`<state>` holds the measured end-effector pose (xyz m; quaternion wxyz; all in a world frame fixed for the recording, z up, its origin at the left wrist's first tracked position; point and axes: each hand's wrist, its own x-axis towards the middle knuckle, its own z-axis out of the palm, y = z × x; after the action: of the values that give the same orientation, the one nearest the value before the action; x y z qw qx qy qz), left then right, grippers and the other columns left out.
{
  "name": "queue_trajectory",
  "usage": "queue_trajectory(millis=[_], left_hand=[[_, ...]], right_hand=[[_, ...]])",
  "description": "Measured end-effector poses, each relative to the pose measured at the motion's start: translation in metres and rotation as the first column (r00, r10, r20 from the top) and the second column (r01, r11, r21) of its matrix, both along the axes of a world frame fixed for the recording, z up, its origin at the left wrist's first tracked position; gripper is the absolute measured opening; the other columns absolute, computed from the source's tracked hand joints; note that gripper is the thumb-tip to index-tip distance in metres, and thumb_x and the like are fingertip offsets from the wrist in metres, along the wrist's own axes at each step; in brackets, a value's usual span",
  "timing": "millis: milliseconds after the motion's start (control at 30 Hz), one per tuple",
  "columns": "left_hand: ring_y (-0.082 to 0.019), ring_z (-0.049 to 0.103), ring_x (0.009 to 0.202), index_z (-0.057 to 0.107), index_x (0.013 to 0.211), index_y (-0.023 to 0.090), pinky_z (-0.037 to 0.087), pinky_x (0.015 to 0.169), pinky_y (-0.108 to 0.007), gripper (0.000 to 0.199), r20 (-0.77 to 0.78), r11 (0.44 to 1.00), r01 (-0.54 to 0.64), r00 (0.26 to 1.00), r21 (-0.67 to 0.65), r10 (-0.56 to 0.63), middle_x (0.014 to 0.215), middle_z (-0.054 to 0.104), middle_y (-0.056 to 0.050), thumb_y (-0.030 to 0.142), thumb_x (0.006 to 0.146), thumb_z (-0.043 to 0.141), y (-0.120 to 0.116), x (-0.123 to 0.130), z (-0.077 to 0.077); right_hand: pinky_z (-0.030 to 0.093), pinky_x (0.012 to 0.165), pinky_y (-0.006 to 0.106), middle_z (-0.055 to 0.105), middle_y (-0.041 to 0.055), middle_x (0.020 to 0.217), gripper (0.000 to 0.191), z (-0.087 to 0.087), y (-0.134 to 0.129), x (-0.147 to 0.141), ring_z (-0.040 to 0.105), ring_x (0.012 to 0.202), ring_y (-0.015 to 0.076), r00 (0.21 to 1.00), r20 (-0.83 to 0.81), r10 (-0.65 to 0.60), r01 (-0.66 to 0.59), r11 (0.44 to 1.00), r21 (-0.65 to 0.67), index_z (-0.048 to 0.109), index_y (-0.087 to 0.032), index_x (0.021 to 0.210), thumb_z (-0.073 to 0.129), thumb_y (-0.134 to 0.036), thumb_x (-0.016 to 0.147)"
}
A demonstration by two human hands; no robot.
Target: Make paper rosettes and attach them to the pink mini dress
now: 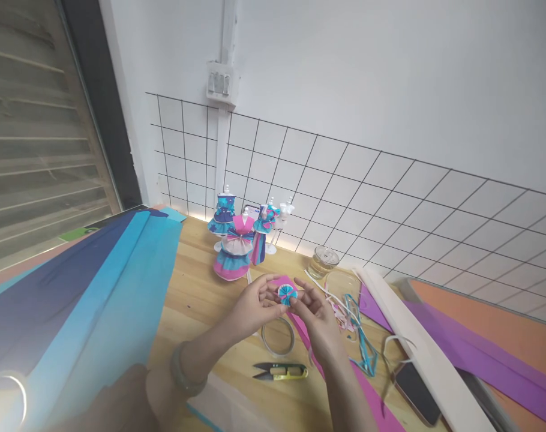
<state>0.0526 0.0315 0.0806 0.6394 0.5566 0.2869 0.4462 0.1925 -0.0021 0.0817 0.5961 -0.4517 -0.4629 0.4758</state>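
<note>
A small blue pleated paper-like rosette with a pink middle is held between my two hands above the table. My left hand pinches its left edge with the thumb and fingers. On the other side, my right hand grips the lower right edge between thumb and fingers. Just behind the rosette lies a pink strip, which also runs down under my right forearm. Below my hands are a roll of tape and yellow-handled thread snips.
Miniature dress forms with a pink dress and blue outfits stand at the back. A glass jar, blue scraps and a phone lie rightward. Blue sheets cover the left; a wire grid lines the wall.
</note>
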Motion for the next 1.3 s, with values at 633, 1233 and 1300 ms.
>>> queue_trajectory(millis=[633,1233,1300], left_hand=[[-0.012,0.055,0.072,0.044,0.105,0.014,0.043,0.069,-0.026,0.042,0.075,0.991,-0.061,0.995,-0.116,0.07,0.08,0.056,-0.002,0.016,0.066,0.061,0.0013,-0.0025,0.001],[-0.013,0.056,0.075,0.046,0.104,0.014,0.044,0.069,-0.028,0.043,0.073,0.995,-0.038,0.996,-0.09,0.045,0.081,0.057,-0.003,0.02,0.066,0.063,0.0017,-0.0024,0.0004],[-0.014,0.056,0.076,0.046,0.105,0.014,0.044,0.07,-0.028,0.043,0.07,0.995,-0.044,0.996,-0.091,0.05,0.081,0.057,-0.003,0.018,0.066,0.062,0.0012,-0.0022,0.0011]], right_hand=[[0.045,0.075,0.032,0.061,0.0026,0.083,0.046,-0.0029,0.0011,-0.0063,0.056,0.081,0.017,0.997,0.054,0.053,-0.053,0.999,0.007,0.05,-0.022,0.109,0.066,-0.031,0.067],[0.045,0.074,0.032,0.061,0.0025,0.082,0.048,0.0,0.0005,-0.0067,0.056,0.08,0.0171,0.998,0.048,0.042,-0.042,0.999,-0.009,0.048,-0.021,0.111,0.066,-0.03,0.068],[0.044,0.075,0.033,0.06,0.0026,0.083,0.048,-0.0003,0.0008,-0.007,0.056,0.081,0.017,0.998,0.044,0.05,-0.05,0.999,-0.003,0.047,-0.02,0.112,0.066,-0.029,0.068]])
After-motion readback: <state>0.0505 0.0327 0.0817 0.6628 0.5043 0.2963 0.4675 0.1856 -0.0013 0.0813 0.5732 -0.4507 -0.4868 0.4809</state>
